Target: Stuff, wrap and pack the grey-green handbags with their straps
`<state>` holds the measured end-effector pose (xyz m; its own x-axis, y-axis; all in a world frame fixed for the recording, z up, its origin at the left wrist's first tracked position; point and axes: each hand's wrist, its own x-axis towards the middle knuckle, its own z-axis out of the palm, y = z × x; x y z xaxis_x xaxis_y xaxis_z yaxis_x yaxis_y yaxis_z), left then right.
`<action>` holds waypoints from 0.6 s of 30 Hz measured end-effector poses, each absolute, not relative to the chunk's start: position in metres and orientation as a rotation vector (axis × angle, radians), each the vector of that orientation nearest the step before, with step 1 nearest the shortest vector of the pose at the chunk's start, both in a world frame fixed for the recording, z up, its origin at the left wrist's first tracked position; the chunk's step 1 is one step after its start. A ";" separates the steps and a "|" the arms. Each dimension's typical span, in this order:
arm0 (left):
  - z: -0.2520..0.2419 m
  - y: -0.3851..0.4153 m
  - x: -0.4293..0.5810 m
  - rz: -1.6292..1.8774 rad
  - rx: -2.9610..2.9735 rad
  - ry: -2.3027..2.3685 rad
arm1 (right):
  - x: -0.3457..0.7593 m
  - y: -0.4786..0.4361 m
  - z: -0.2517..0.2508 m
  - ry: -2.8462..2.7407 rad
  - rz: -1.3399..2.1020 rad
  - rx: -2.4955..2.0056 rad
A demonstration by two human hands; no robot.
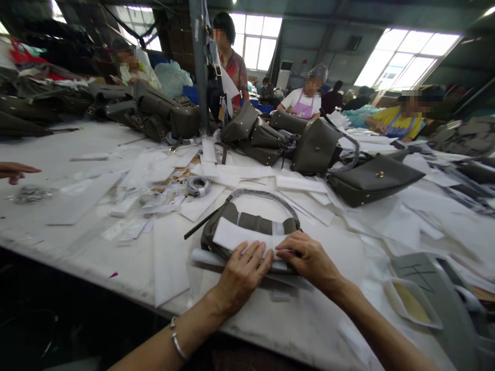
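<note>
Handbag [247, 222], dark olive leather with a grey strap, lies on the table [73, 247] right under both palms; left hand [242, 273] and right hand [309, 257] rest unclenched, pressing white paper [235, 236] across its front.

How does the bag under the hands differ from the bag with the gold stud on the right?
The bag under the hands has a white sheet folded across it, while the gold-stud bag shows its bare flap. The left hand and right hand rest on that sheet; no hand touches the gold-stud bag. Both are dark olive handbags.
</note>
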<state>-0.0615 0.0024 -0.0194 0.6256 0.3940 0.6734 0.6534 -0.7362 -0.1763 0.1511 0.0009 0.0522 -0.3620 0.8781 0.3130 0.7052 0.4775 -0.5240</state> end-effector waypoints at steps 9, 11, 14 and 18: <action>-0.014 -0.002 -0.051 -0.858 -2.492 -0.722 | 0.140 -0.029 0.050 -2.375 -0.021 -1.229; -0.013 -0.001 -0.050 -0.854 -2.510 -0.725 | 0.139 -0.033 0.050 -2.369 -0.037 -1.213; -0.009 0.000 -0.051 -0.860 -2.541 -0.755 | 0.139 -0.037 0.050 -2.332 -0.096 -1.180; -0.007 0.002 -0.055 -0.833 -2.590 -0.745 | 0.139 -0.039 0.050 -2.294 -0.156 -1.128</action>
